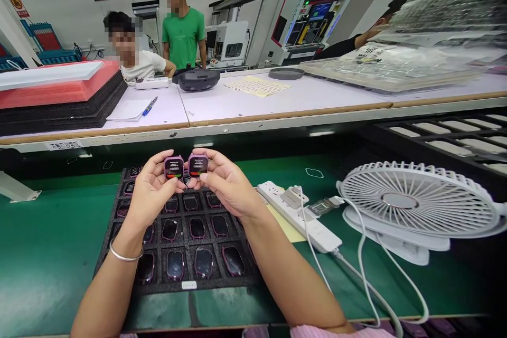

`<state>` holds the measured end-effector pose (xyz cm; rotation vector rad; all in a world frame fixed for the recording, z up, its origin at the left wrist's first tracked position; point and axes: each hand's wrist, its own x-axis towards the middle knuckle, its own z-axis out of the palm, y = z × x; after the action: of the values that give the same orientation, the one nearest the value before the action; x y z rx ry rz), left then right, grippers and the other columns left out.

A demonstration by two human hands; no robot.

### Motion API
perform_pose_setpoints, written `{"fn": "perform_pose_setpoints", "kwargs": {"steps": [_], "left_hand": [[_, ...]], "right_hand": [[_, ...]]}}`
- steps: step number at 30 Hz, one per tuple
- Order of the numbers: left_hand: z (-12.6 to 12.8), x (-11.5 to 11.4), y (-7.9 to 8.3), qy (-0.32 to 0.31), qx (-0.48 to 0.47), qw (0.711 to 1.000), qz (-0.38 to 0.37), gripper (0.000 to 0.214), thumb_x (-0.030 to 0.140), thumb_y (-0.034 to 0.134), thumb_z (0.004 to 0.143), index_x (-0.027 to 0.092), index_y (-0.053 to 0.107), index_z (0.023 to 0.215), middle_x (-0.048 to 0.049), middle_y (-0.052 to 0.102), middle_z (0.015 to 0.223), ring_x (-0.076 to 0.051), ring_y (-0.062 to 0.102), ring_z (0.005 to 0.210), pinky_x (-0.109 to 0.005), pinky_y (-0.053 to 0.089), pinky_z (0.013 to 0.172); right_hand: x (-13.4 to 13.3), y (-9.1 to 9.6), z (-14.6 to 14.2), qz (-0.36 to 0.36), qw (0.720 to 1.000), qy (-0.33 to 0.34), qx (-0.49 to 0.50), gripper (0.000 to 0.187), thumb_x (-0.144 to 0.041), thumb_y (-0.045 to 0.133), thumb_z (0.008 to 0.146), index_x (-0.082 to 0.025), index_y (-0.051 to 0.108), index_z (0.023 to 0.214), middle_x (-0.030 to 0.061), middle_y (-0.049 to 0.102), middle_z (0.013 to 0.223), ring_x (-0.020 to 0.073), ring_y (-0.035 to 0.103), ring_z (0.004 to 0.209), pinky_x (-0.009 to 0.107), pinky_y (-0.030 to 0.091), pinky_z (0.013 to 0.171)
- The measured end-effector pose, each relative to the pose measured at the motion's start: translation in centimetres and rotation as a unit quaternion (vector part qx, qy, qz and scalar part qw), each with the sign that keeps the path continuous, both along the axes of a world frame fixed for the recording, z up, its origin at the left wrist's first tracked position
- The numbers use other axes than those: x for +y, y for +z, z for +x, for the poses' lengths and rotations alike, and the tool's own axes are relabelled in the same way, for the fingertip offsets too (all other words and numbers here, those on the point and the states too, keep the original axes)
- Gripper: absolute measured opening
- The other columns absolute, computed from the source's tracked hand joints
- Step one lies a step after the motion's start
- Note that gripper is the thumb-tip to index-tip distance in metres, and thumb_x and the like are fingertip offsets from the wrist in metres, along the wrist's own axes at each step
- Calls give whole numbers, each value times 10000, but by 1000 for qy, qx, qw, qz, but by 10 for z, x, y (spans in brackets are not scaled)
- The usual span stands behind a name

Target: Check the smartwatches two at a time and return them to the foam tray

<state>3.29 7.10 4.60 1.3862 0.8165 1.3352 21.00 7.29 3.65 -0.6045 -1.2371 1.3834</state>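
Observation:
My left hand (pixel 150 187) is closed around a small purple watch body (pixel 174 167) with a lit screen showing green and red bars. My right hand (pixel 227 182) grips a second purple watch body (pixel 197 165), its screen lit as well. Both are held side by side above the far end of a black foam tray (pixel 106 243) on the green mat. The tray's pockets hold several more purple watch bodies (pixel 175 264) with dark screens. A metal bangle sits on my left wrist.
A white power strip (pixel 317 232) with a plugged adapter and cables lies right of the tray. A white desk fan (pixel 415 206) lies further right. Behind, a raised white shelf carries foam sheets (pixel 59 97), paper, a pen and plastic trays. Two people are behind it, another at right.

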Motion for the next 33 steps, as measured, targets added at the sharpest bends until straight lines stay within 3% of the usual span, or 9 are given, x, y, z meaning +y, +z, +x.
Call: {"fn": "perform_pose_setpoints", "kwargs": {"steps": [33], "left_hand": [[-1, -1, 0, 12, 10, 1000, 14, 494, 193, 731, 776, 208, 564, 1241, -56, 680, 1050, -109, 672, 680, -249, 602, 650]], "right_hand": [[1, -4, 0, 27, 1000, 15, 1, 462, -134, 646, 801, -247, 587, 1245, 31, 683, 1047, 138, 680, 746, 328, 578, 749]]}}
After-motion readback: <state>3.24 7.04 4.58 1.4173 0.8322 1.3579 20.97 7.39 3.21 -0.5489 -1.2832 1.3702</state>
